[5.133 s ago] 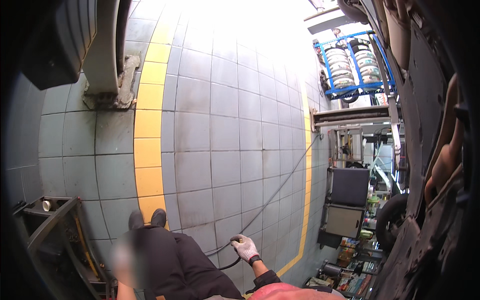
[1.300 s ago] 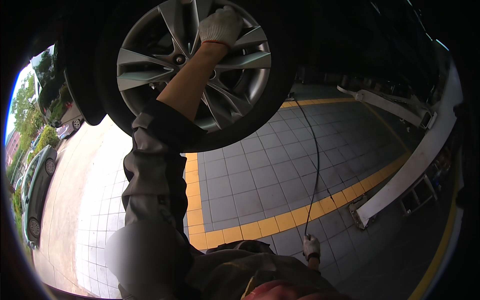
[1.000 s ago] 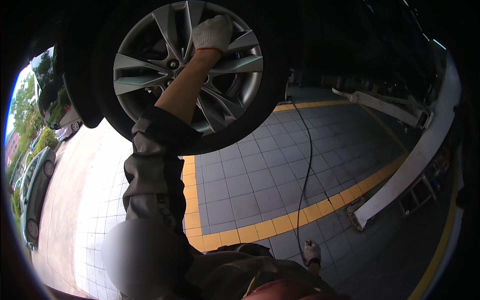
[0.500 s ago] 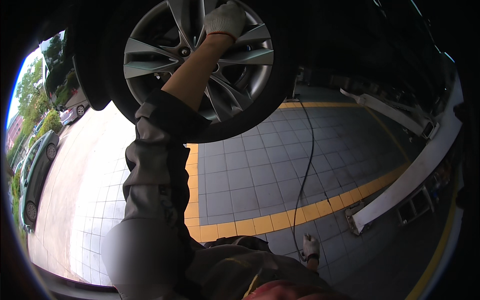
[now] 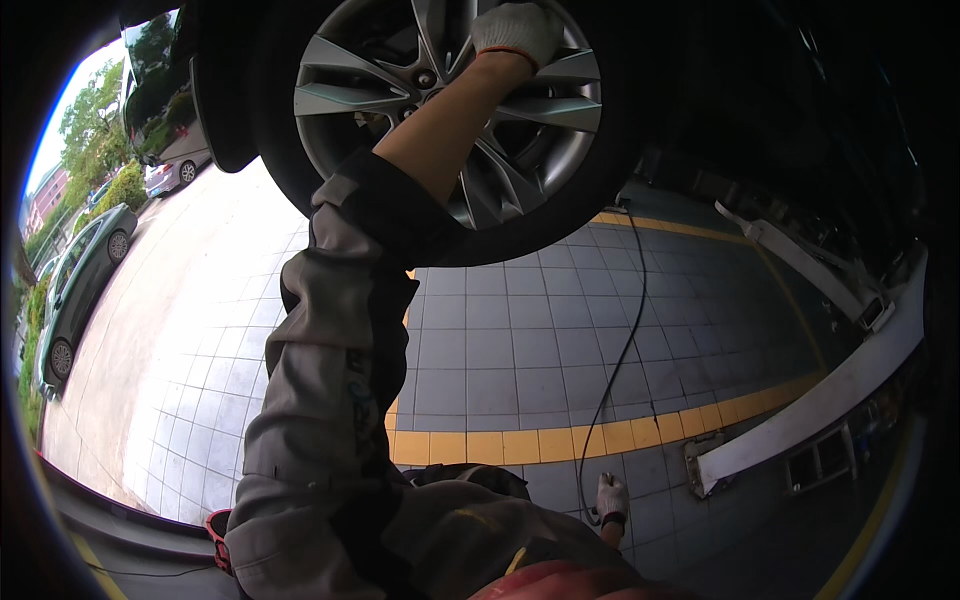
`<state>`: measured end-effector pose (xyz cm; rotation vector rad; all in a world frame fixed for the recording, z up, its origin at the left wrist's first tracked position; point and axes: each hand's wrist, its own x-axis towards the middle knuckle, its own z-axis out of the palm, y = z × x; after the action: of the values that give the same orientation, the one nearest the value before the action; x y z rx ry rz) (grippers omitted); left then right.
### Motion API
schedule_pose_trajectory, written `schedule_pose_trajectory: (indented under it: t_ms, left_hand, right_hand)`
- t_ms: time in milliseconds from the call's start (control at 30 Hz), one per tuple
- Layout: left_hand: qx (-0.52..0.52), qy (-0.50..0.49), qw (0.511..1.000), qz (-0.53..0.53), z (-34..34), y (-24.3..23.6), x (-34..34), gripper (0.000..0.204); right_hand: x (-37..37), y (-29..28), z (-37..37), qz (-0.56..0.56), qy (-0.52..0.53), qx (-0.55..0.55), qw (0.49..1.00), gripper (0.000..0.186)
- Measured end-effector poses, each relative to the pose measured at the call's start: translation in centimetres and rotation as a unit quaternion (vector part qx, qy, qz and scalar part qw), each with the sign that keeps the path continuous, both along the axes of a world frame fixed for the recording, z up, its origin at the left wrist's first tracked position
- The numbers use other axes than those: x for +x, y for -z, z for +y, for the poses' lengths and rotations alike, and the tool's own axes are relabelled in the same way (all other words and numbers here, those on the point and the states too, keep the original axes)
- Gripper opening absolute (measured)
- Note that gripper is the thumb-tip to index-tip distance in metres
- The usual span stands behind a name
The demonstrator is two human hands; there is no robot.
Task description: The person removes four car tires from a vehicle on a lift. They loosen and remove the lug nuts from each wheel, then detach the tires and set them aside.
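Tiled floor (image 5: 490, 340): grey, spreads out below wheel.
Wheel (image 5: 415, 95): landmark, top centre of the head view, face toward the wearer. Looks raised off the tiles; how it is mounted is lost in shadow. Likely heavy, rigid, hard to damage except for finish scuffs. If its weight had to be taken, best hold is probably two hands low on both sides.
Tyre (image 5: 510, 243): black outer ring of wheel. Rubber, firm with slight give, should grip well against a glove.
Spokes (image 5: 560, 113): grey, paired, inside wheel. Stiff, probably smooth and a bit slick; gaps between them should give fingers a hook.
Hose (image 5: 628, 345): black, runs from beside wheel's lower right down to the right hand. Likely light, bendy, springy; hold near the end.
Left hand (image 5: 518, 35): knit glove, against wheel's upper-right part, over the spokes. Fingertips hidden, cannot tell if gripping.
Right hand (image 5: 612, 495): gloved, well below wheel, at hose end. Fingers look curled; pinch on hose not clear.
Bolt (image 5: 425, 78): near wheel's hub, small, recessed, hard.
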<state>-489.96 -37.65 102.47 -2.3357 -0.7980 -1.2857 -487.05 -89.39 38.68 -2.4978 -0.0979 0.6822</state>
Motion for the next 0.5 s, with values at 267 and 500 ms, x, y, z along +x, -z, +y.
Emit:
schedule_pose_trajectory:
  t_ms: [267, 500]
  left_hand:
    - [-0.015, -0.012, 1.000, 0.010, 0.2, 0.7, 0.1, 0.034]
    - [0.000, 0.003, 0.997, -0.081, 0.3, 1.5, 0.7, 0.030]
  right_hand:
    - [-0.5, 0.1, -0.6, 0.031, 0.021, -0.002, 0.999, 0.046]
    - [0.0, 0.8, -0.8, 0.006, 0.020, 0.012, 1.000, 0.044]
